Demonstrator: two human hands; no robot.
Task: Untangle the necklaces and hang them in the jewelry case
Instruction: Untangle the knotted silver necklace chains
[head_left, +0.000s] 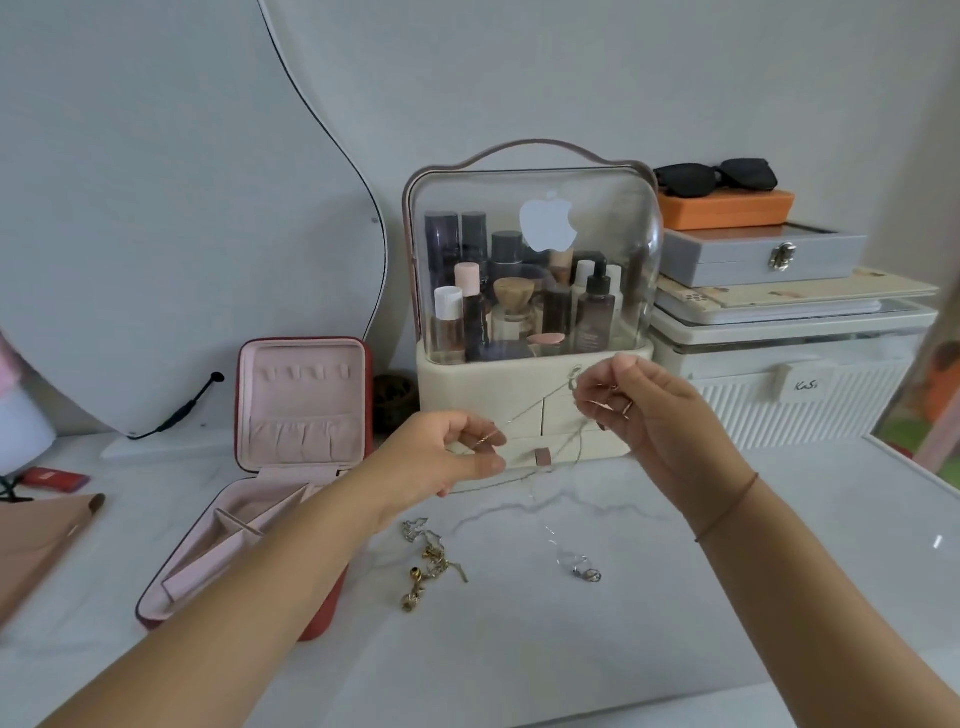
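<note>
The left hand (447, 457) and right hand (654, 410) are pinching the thin chain (530, 410) strung between them, so tugging harder is probably risking a snap.

We see the left forearm (234, 597) and the right forearm (841, 597) bare up to the near edge, a thin reddish-brown cord bracelet (727, 506) looped round the right wrist, and a slim metal ring (627, 408) on one finger of the right hand (660, 415)

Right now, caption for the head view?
Left hand and right hand pinch a tangled necklace above the table, beside the open jewelry case.
</note>
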